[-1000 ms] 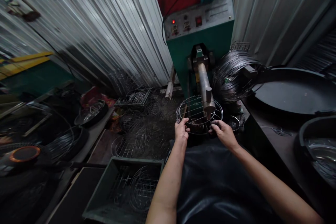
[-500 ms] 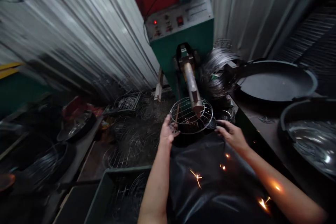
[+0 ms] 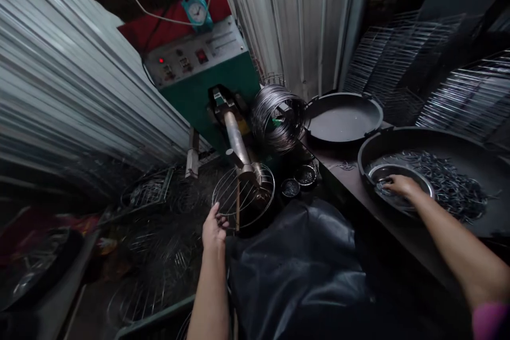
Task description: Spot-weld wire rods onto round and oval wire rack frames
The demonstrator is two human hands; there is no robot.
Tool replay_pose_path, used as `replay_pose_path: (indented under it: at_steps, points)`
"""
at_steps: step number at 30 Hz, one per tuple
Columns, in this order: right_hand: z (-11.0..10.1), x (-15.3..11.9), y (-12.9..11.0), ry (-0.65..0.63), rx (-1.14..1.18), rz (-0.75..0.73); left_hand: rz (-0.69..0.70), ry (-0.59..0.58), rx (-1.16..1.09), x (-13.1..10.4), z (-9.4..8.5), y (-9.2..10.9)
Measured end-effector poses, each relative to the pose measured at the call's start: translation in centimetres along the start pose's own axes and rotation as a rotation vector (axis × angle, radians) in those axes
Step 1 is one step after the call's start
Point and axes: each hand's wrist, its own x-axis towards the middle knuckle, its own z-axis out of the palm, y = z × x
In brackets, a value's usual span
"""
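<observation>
Your round wire rack sits at the metal arm's tip, bars slanting seven to one o'clock, its eight-o'clock rim clamped in your left hand's grip. At three o'clock, your right hand dips into a bowl of metal bits, its grip unclear, inside a basin piled with bent pieces.

1. A green machine is standing ahead, its metal arm jutting forward.
2. In front of the machine, the left hand is touching the edge of a round wire rack.
3. Well right of the machine, the right hand is holding its fingers inside a metal bowl sitting in a black pan.
4. Just right of the machine, a wire coil is sitting.
</observation>
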Motion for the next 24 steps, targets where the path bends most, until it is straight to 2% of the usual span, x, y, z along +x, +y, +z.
replay_pose_path:
  at_steps: [3,7,9,12,16,19,21,24]
  points:
    - [2.0,0.2,-0.3,-0.191,-0.16,0.098,-0.044,0.012,-0.105,-2.9,-1.8,-1.3]
    - [2.7,0.0,-0.6,-0.309,-0.267,0.125,-0.118,-0.007,-0.111,-4.6,-2.8,-1.4]
    - [1.9,0.1,-0.3,-0.348,-0.277,0.121,-0.116,-0.027,-0.096,-4.5,-3.0,-1.0]
    - [-0.4,0.5,0.5,-0.37,-0.238,0.083,-0.098,-0.072,-0.086,-3.8,-3.0,-0.3]
    - [-3.3,-0.7,0.0,-0.389,-0.111,-0.063,-0.069,-0.071,-0.04,-2.8,-2.4,0.4]
    - [-2.7,-5.0,-3.5,-0.558,0.067,-0.351,-0.073,-0.041,-0.031,-2.4,-1.6,0.5]
    - [-0.5,-9.5,-6.7,-0.731,0.129,-0.543,-0.059,-0.006,-0.038,-1.9,-1.3,0.4]
    - [3.9,-16.9,-10.7,-0.992,0.109,-0.804,-0.041,0.003,-0.041,-0.9,-1.5,0.1]
